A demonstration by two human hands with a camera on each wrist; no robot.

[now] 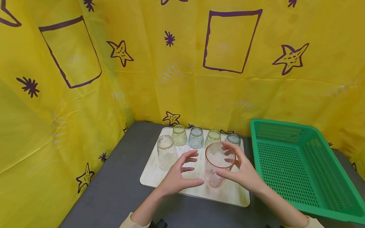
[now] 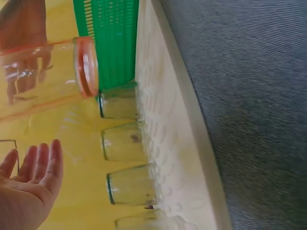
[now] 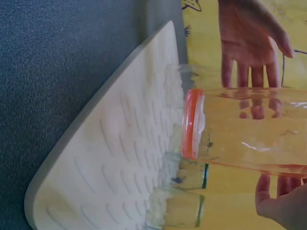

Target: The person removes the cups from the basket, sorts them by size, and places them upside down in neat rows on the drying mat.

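Observation:
A tall pink-tinted drinking glass [image 1: 214,169] is held above the right part of a pale tray [image 1: 194,193] by my right hand [image 1: 242,171], thumb on the near side and fingers around the far side. My left hand [image 1: 179,176] hovers to the left of that glass with spread, slightly bent fingers, holding nothing. In the left wrist view the glass's thick pink base [image 2: 86,67] is raised off the tray. A tall clear glass [image 1: 166,155] stands at the tray's left. Along the back are short glasses: a greenish one [image 1: 180,136], a bluish one [image 1: 196,138] and others.
A green plastic basket [image 1: 314,209] with perforated sides sits right of the tray on the dark grey tabletop [image 1: 112,189]. Behind and to the left hangs a yellow cloth [image 1: 146,92] with purple drawings, close to the tray's back edge.

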